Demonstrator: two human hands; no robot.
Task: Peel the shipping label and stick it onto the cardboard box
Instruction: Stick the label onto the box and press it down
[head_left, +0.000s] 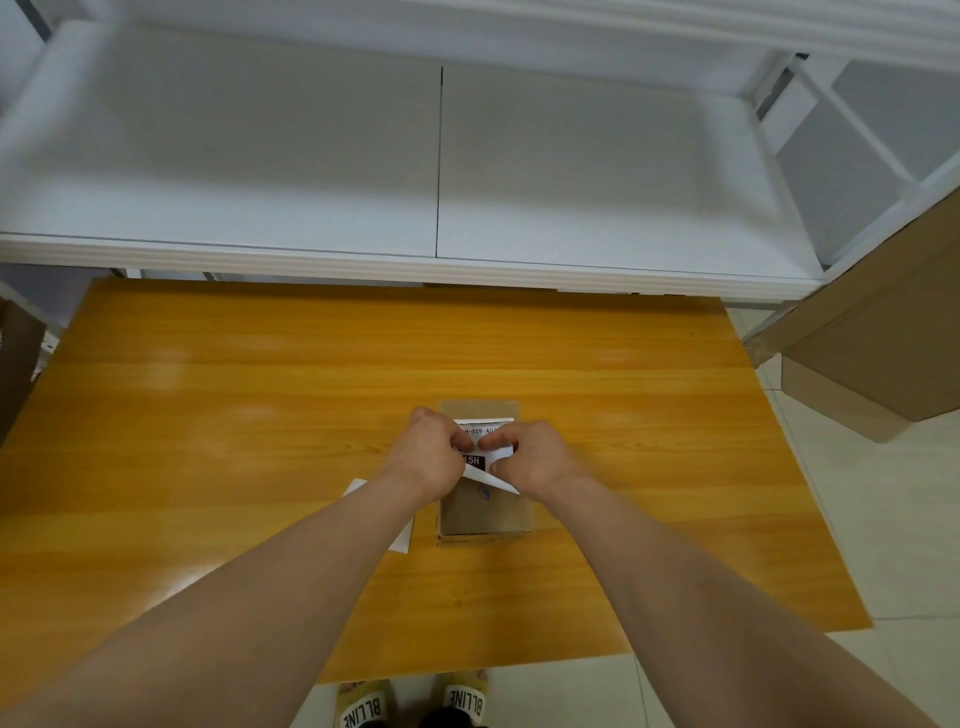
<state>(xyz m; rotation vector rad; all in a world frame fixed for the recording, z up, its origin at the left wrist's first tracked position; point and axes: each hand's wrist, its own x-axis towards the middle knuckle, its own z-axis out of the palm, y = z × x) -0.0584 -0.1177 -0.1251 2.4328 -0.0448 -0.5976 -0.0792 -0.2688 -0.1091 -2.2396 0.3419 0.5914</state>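
Shipping label (484, 428) atop cardboard box (484, 513), pinched between left fingers (460, 440) and right fingers (497, 441).

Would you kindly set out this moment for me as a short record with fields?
surface: wooden table
box: cardboard box, near the table's middle
label: shipping label, over the box top, near edge lifted
left hand: pinches the label
right hand: pinches the label
beside box: white sheet, partly under the left forearm
behind: white shelf
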